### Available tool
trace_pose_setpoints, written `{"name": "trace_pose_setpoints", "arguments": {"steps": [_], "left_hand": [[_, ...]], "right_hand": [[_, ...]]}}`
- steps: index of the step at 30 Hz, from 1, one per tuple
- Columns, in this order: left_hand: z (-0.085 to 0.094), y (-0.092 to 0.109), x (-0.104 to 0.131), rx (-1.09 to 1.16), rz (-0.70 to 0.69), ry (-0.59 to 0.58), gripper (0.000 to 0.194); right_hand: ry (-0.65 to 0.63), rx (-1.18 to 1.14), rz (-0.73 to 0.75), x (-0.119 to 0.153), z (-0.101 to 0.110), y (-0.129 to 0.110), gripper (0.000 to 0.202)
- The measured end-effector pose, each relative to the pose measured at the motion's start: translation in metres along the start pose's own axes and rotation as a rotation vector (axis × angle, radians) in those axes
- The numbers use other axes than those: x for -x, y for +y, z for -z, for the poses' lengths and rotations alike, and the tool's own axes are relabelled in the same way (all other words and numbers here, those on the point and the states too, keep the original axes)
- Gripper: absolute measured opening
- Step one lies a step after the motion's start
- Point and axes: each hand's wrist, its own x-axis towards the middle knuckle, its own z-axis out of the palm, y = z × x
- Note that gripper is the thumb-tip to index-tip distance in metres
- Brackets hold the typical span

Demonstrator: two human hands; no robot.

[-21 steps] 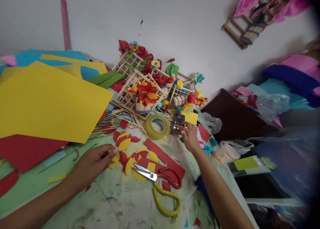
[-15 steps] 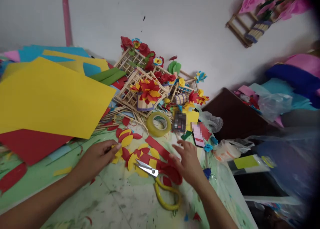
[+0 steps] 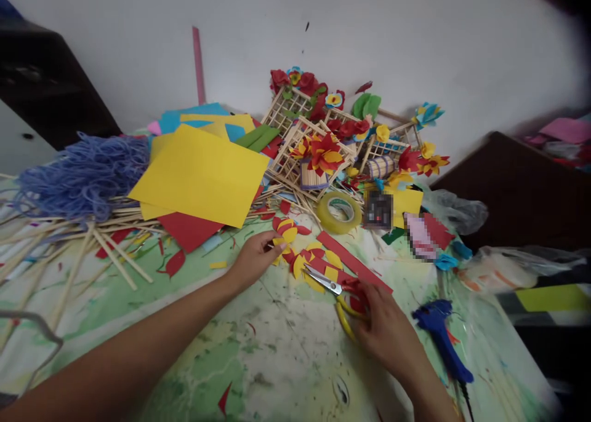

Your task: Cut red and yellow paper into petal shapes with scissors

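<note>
Scissors point(image 3: 325, 280) with one red and one yellow handle lie on the paper-strewn table, blades pointing up and left. My right hand point(image 3: 385, 320) is closed round their handles. My left hand point(image 3: 258, 256) pinches a small yellow paper piece point(image 3: 278, 242) between thumb and fingertips. Beside it is a pile of red and yellow paper petals point(image 3: 307, 259), partly under the blades. A red paper strip point(image 3: 353, 262) runs diagonally behind the scissors.
Yellow sheets point(image 3: 203, 176), purple string point(image 3: 87, 176) and sticks lie to the left. Stick frames with paper flowers point(image 3: 325, 154) and a tape roll point(image 3: 339, 213) stand behind. A blue glue gun point(image 3: 446, 342) lies at right, near plastic bags point(image 3: 508, 271).
My right hand has come down and closed on the scissors' handles. The view has shifted left, showing the purple string and more of the glue gun. My left hand keeps its pinch.
</note>
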Motion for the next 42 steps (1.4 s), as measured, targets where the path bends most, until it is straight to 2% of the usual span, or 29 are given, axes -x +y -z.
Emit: {"name": "trace_pose_setpoints", "arguments": {"steps": [4, 8, 11, 14, 17, 19, 23, 26, 29, 31, 33, 35, 37, 39, 42], "left_hand": [[-0.003, 0.002, 0.000, 0.084, 0.043, -0.024, 0.026], [-0.005, 0.002, -0.002, 0.207, 0.152, 0.000, 0.034], [0.000, 0.002, -0.005, 0.221, 0.191, 0.046, 0.040], [0.011, 0.003, -0.010, 0.111, 0.146, 0.112, 0.038], [0.024, 0.001, -0.017, -0.159, 0.048, 0.228, 0.033], [0.029, -0.001, -0.019, -0.298, 0.019, 0.237, 0.032], [0.030, -0.002, -0.020, -0.389, 0.007, 0.133, 0.033], [0.025, 0.000, -0.018, -0.380, 0.043, 0.028, 0.035], [0.022, 0.002, -0.016, -0.414, 0.081, -0.069, 0.035], [0.020, 0.002, -0.015, -0.531, 0.008, -0.072, 0.034], [0.017, 0.003, -0.012, -0.677, -0.141, -0.040, 0.032], [0.010, 0.006, -0.007, -0.781, -0.285, -0.049, 0.030], [-0.001, 0.010, 0.000, -0.811, -0.362, -0.166, 0.027], [-0.013, 0.016, 0.008, -0.845, -0.423, -0.326, 0.025], [-0.028, 0.023, 0.018, -0.907, -0.429, -0.437, 0.025]], "right_hand": [[-0.048, -0.010, 0.000, 0.000, -0.002, -0.006, 0.071], [-0.104, -0.069, -0.066, -0.010, 0.005, -0.012, 0.063], [-0.070, -0.157, -0.139, -0.011, 0.013, -0.011, 0.059], [0.019, -0.340, -0.190, -0.005, 0.017, -0.006, 0.059], [0.118, -0.509, -0.183, 0.001, 0.015, 0.001, 0.068], [0.156, -0.552, -0.167, 0.004, 0.013, 0.005, 0.069], [0.194, -0.698, -0.274, 0.006, 0.012, 0.006, 0.068], [0.128, -1.044, -0.374, 0.005, 0.014, 0.004, 0.069], [0.003, -1.405, -0.371, 0.002, 0.016, 0.000, 0.059], [-0.088, -1.564, -0.368, 0.001, 0.015, -0.002, 0.057], [-0.145, -1.660, -0.368, 0.002, 0.012, -0.006, 0.057], [-0.131, -1.671, -0.371, 0.003, 0.010, -0.009, 0.058], [-0.063, -1.572, -0.402, 0.004, 0.008, -0.012, 0.057], [0.031, -1.391, -0.453, 0.005, 0.006, -0.012, 0.053], [0.118, -1.035, -0.486, 0.006, 0.001, -0.007, 0.053]]}}
